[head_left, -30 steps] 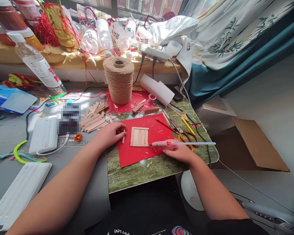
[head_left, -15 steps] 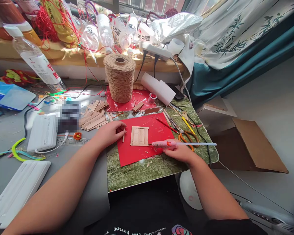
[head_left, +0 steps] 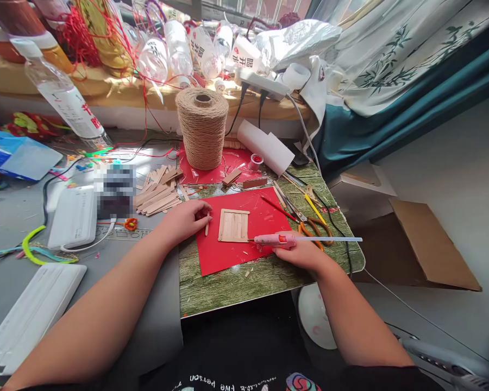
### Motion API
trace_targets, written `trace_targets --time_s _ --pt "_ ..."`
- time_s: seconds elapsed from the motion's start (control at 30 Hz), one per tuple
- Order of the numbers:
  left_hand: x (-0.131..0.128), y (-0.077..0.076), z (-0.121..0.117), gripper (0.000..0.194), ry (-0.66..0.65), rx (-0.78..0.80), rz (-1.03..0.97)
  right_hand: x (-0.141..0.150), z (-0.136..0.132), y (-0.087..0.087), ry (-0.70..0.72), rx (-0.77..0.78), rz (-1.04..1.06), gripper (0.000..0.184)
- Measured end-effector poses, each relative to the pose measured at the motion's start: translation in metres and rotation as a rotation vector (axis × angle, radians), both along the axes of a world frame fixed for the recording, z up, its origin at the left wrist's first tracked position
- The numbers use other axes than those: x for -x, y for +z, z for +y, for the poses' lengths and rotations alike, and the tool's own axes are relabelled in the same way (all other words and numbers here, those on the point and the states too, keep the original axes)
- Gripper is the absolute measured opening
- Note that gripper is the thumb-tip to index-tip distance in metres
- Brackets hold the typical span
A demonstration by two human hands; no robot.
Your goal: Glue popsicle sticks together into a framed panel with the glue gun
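My right hand [head_left: 295,250] is closed around a pink hot glue gun [head_left: 274,240], with a long clear glue stick [head_left: 334,239] poking out of its back. The gun's nozzle points left, at the lower right corner of a small square panel of wooden craft sticks [head_left: 233,226]. That panel lies on a sheet of red paper [head_left: 215,260]. At the paper's left edge, my left hand [head_left: 191,220] pinches a short wooden craft stick [head_left: 207,224] between thumb and fingers, its lower end hanging down.
A pile of craft sticks [head_left: 158,193] lies behind my left hand, and a big twine spool [head_left: 202,130] stands at the back. Orange-handled scissors [head_left: 305,220], a red pencil [head_left: 279,209] and a black cable [head_left: 336,231] lie right. White power banks [head_left: 73,217] sit left.
The whole view has shifted very slightly. Both hands, the glue gun and the stick panel keep the same places relative to one another.
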State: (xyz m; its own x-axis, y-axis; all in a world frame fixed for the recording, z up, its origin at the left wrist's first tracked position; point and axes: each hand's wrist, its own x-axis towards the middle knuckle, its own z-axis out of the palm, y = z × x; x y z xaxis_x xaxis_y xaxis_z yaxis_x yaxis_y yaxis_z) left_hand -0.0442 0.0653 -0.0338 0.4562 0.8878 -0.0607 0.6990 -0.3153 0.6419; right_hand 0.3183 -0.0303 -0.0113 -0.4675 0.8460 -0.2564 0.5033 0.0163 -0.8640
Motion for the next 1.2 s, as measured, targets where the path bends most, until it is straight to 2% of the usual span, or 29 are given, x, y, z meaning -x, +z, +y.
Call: trace_targets --time_s 0.37,0.63,0.83,1.07,1.2 --pt "0.000 -0.001 0.000 0.031 0.002 -0.001 -0.007 0.001 -0.001 0.001 -0.024 -0.019 -0.063 0.056" --pt "0.001 -0.002 0.000 0.031 0.001 -0.003 -0.015 0.000 -0.002 0.003 -0.097 -0.003 -0.015 0.044" --pt "0.000 0.001 -0.002 0.029 0.017 -0.016 0.008 0.000 -0.003 0.005 -0.065 0.003 0.017 0.043" --pt "0.000 0.005 -0.001 0.033 0.124 -0.086 -0.088 -0.007 -0.006 -0.003 -0.129 0.012 0.045 0.039" --pt "0.001 0.007 -0.001 0.035 0.232 -0.069 -0.204 -0.018 -0.010 -0.015 -0.226 0.146 0.100 0.046"
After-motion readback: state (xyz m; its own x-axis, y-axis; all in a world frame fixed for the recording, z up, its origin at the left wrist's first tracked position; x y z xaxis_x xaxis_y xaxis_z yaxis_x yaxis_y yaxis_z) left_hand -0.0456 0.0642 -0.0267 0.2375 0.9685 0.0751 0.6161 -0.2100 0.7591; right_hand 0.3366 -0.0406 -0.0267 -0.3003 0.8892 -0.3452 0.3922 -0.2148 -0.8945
